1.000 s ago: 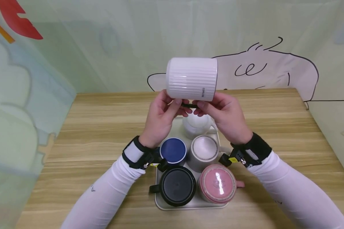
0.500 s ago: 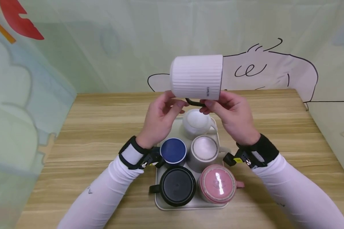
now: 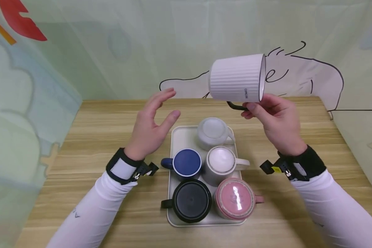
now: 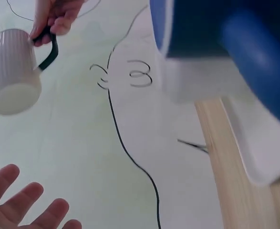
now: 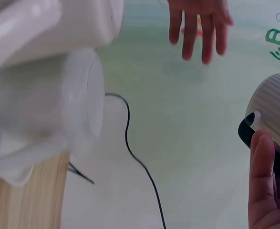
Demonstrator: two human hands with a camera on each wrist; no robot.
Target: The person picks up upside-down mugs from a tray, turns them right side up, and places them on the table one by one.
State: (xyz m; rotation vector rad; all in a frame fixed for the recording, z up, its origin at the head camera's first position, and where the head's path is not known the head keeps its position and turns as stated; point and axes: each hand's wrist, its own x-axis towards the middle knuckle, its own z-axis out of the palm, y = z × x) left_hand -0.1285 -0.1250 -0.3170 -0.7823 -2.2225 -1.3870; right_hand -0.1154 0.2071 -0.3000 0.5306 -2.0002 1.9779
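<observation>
A white ribbed mug (image 3: 235,78) with a dark handle is held up on its side above the far part of the table, its mouth facing right. My right hand (image 3: 277,120) pinches the handle (image 5: 247,130) from below, near the rim. To the left, my left hand (image 3: 150,124) is raised with fingers and thumb spread, apart from the mug and touching nothing. In the left wrist view, the mug (image 4: 15,71) shows its pale base, and the left hand's fingertips (image 4: 30,193) appear at the lower left.
Below the hands, a pale tray (image 3: 180,132) bears several upside-down mugs: a frosted cup (image 3: 214,131), a blue mug (image 3: 187,162), a white mug (image 3: 221,160), a black mug (image 3: 192,201) and a pink mug (image 3: 236,199). A printed cloth (image 3: 127,51) hangs behind the wooden table (image 3: 105,137).
My left hand has let go of the mug's handle and drawn away to the left. The right hand has carried the mug to the right, turning its mouth slightly into view.
</observation>
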